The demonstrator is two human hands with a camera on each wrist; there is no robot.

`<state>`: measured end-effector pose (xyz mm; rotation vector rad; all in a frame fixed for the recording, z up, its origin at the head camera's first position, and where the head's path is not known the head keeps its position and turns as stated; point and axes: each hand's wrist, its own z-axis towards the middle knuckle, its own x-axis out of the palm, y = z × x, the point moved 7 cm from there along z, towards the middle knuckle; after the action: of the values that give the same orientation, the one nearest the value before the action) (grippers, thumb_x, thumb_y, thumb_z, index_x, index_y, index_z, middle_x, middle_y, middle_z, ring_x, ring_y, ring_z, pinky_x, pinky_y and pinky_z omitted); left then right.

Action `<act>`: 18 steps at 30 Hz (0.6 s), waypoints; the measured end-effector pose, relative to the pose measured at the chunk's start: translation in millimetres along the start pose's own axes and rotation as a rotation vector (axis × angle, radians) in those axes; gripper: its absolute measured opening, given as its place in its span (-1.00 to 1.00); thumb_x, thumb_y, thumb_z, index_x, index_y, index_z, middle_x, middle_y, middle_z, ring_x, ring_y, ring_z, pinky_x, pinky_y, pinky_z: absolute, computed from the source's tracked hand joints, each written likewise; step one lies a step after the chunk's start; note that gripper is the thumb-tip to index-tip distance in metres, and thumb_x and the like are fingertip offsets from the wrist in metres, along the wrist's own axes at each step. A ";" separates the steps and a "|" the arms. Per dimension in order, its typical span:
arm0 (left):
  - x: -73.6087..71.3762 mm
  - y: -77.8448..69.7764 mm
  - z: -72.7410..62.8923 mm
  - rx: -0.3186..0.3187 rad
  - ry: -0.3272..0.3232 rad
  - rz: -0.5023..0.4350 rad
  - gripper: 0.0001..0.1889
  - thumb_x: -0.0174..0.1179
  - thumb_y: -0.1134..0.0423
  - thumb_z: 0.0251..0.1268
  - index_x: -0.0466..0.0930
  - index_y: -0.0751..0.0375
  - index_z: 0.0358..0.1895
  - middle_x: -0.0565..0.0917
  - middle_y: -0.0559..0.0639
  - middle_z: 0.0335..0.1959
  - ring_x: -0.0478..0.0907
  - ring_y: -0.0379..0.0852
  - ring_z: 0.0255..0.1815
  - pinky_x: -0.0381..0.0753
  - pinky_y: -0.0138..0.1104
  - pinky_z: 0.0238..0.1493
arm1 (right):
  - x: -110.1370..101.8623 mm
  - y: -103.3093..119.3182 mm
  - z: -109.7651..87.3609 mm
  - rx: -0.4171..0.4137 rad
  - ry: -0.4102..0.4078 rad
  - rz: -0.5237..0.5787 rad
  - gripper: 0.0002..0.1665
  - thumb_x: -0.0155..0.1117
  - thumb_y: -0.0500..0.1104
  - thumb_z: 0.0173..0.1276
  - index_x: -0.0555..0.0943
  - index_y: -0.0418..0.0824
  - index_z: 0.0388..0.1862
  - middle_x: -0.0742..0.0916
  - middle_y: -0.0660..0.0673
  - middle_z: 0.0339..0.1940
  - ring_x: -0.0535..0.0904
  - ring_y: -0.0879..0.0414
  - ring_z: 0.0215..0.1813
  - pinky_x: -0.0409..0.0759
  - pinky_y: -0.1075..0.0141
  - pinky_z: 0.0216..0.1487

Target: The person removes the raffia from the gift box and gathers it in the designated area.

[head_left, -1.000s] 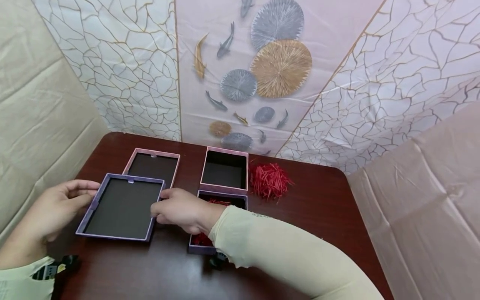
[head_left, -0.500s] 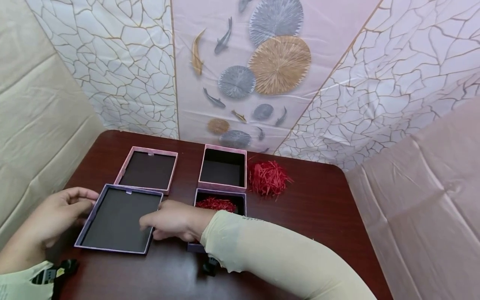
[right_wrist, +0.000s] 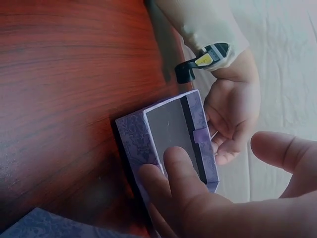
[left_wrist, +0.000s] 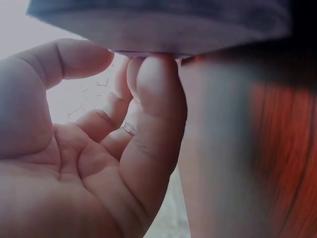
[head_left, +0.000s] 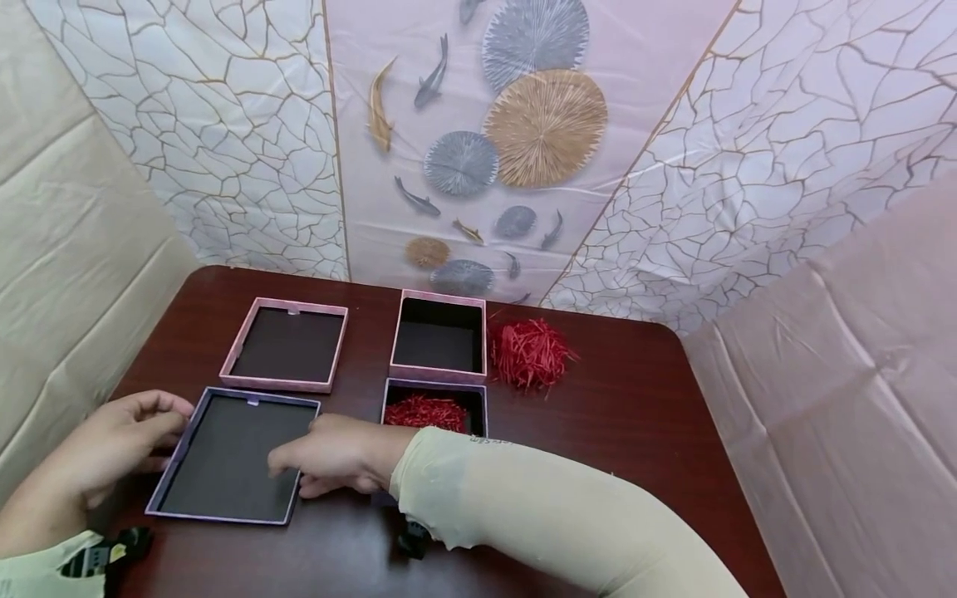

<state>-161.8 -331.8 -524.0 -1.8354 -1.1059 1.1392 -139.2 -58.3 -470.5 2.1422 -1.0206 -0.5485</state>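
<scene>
A shallow purple box lid (head_left: pixel 224 465) with a black inside lies with its hollow side up at the front left of the table. My left hand (head_left: pixel 123 440) is at its left side; in the left wrist view, fingertips (left_wrist: pixel 156 74) touch the lid's edge. At the right rim, my right hand (head_left: pixel 336 453) has its index finger reaching over the black inside. From the right wrist view, the thumb stands away from the lid, while other fingers overlap the rim. My right forearm hides part of a purple box (head_left: pixel 482 409) holding red paper shreds (head_left: pixel 426 413).
Behind the purple lid lies a pink lid (head_left: pixel 277 384), also hollow side up. A pink box (head_left: pixel 441 370) with a black inside stands behind the purple box. Loose red paper shreds (head_left: pixel 529 353) are heaped to its right. Patterned cloth (head_left: pixel 254 149) hangs beyond the table (head_left: pixel 620 399).
The purple lid has come nearer me, away from the pink lid it overlapped in view. My right hand has moved with it, its index finger now extended over the lid.
</scene>
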 end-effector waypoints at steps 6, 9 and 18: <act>0.7 5.9 2.8 -0.010 0.008 -0.005 -0.67 -0.13 0.21 0.89 0.52 0.44 0.19 0.72 -0.15 -0.11 0.77 -0.25 -0.14 0.89 -0.19 -0.14 | 2.7 -0.2 3.7 0.005 0.012 -0.032 -0.53 0.47 -0.16 0.37 0.67 -0.31 0.21 0.63 -0.07 0.08 0.60 0.10 -0.36 0.88 0.16 0.10; 0.9 8.6 3.3 -0.022 0.007 -0.008 -0.66 -0.12 0.20 0.88 0.55 0.41 0.17 0.72 -0.14 -0.11 0.77 -0.25 -0.15 0.89 -0.19 -0.15 | 3.6 -0.9 4.8 0.001 0.022 -0.037 -0.65 0.46 -0.17 0.38 0.71 -0.31 0.07 0.63 -0.07 -0.01 0.58 0.08 -0.37 0.88 0.17 0.07; 1.9 9.7 3.2 -0.052 0.010 0.003 -0.66 -0.13 0.19 0.87 0.60 0.34 0.15 0.73 -0.17 -0.15 0.75 -0.25 -0.17 0.87 -0.20 -0.18 | 2.9 -0.8 4.0 -0.012 -0.013 -0.061 -0.63 0.49 -0.22 0.30 0.63 -0.27 0.05 0.63 -0.06 -0.12 0.61 0.09 -0.37 0.88 0.21 0.00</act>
<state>-161.4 -333.5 -534.3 -1.8808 -1.1376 1.1117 -139.6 -61.9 -474.1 2.1680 -0.9590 -0.5973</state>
